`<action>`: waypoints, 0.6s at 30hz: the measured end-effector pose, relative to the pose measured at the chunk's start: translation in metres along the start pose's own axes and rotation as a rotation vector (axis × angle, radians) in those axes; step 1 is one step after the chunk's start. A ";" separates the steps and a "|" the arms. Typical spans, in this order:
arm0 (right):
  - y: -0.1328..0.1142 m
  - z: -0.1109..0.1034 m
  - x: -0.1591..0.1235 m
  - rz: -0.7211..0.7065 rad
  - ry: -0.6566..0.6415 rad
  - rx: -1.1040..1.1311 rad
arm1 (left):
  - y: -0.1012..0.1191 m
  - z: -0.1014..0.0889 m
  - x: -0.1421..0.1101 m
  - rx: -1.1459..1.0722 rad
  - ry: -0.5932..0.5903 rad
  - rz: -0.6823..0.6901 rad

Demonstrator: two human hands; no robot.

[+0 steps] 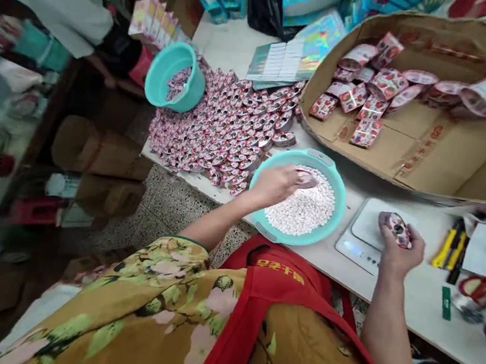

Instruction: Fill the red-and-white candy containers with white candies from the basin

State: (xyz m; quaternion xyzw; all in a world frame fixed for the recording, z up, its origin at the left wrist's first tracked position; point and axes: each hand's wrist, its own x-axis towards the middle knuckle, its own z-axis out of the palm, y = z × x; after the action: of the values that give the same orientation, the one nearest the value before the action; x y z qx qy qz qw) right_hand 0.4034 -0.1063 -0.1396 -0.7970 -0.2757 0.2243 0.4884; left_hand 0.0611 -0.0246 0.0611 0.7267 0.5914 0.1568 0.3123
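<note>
My left hand [276, 185] reaches into a turquoise bowl [342, 204] of small white pellets [299, 213], looking like candies. Its fingers are closed on a small oval, pinkish container [307, 180] at the surface of the pellets; blur hides its details. My right hand [401, 250] is wrapped round an oval container with a red and white fruit print [399, 229], its top with a dark opening facing up. This hand is over the right side of a white digital scale [366, 219], whose display is lit. Whether the container touches the scale I cannot tell.
Many similar printed containers [214, 124] stand packed on the table, with a turquoise bucket [192, 89] at their left. A large cardboard tray [452, 156] at the back right holds several. Yellow cutters [448, 248] lie right of the scale. Another person [69, 4] is at the upper left.
</note>
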 end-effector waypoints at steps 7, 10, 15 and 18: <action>-0.014 -0.053 -0.036 0.130 0.147 -0.136 | -0.140 -0.060 -0.112 0.544 -0.401 -0.427; -0.012 -0.065 -0.042 0.140 0.186 -0.149 | -0.183 -0.020 -0.128 0.675 -0.479 -0.423; 0.000 -0.079 -0.047 0.089 0.217 -0.127 | -0.206 0.024 -0.133 0.734 -0.345 -0.412; 0.011 -0.085 -0.052 0.102 0.226 -0.091 | -0.201 0.016 -0.129 0.737 -0.350 -0.459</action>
State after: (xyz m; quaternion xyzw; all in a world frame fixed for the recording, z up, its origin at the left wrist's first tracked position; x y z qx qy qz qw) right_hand 0.4200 -0.2001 -0.1089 -0.8515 -0.1878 0.1448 0.4677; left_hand -0.1148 -0.1317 -0.0616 0.6550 0.6916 -0.2617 0.1552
